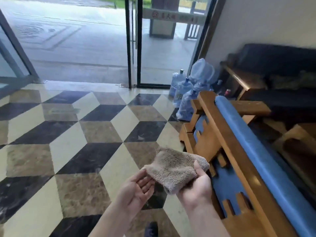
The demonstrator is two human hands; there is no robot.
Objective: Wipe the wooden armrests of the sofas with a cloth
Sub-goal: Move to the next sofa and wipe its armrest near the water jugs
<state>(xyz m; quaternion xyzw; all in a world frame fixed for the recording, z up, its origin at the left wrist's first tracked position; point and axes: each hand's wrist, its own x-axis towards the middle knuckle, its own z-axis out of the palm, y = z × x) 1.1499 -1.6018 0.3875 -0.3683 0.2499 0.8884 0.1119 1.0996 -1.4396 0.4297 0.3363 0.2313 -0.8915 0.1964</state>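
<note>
A folded beige terry cloth (174,168) lies across my right hand (196,185), whose thumb pins its right edge. My left hand (136,190) is palm up just left of it, fingers spread, fingertips at the cloth's lower left edge. To the right stands a wooden sofa seen from behind, with a brown wooden back rail (227,139) and a blue cushion roll (251,139) along its top. Its wooden armrest (251,107) juts right at the far end. A second, dark-cushioned sofa (277,65) with a wooden armrest (239,77) stands against the far wall.
Several blue water jugs (186,93) cluster on the floor by the glass door (135,41). A checkered marble floor (77,134) spreads left and ahead. A low wooden table (295,142) sits between the sofas. My shoe (151,230) shows at the bottom.
</note>
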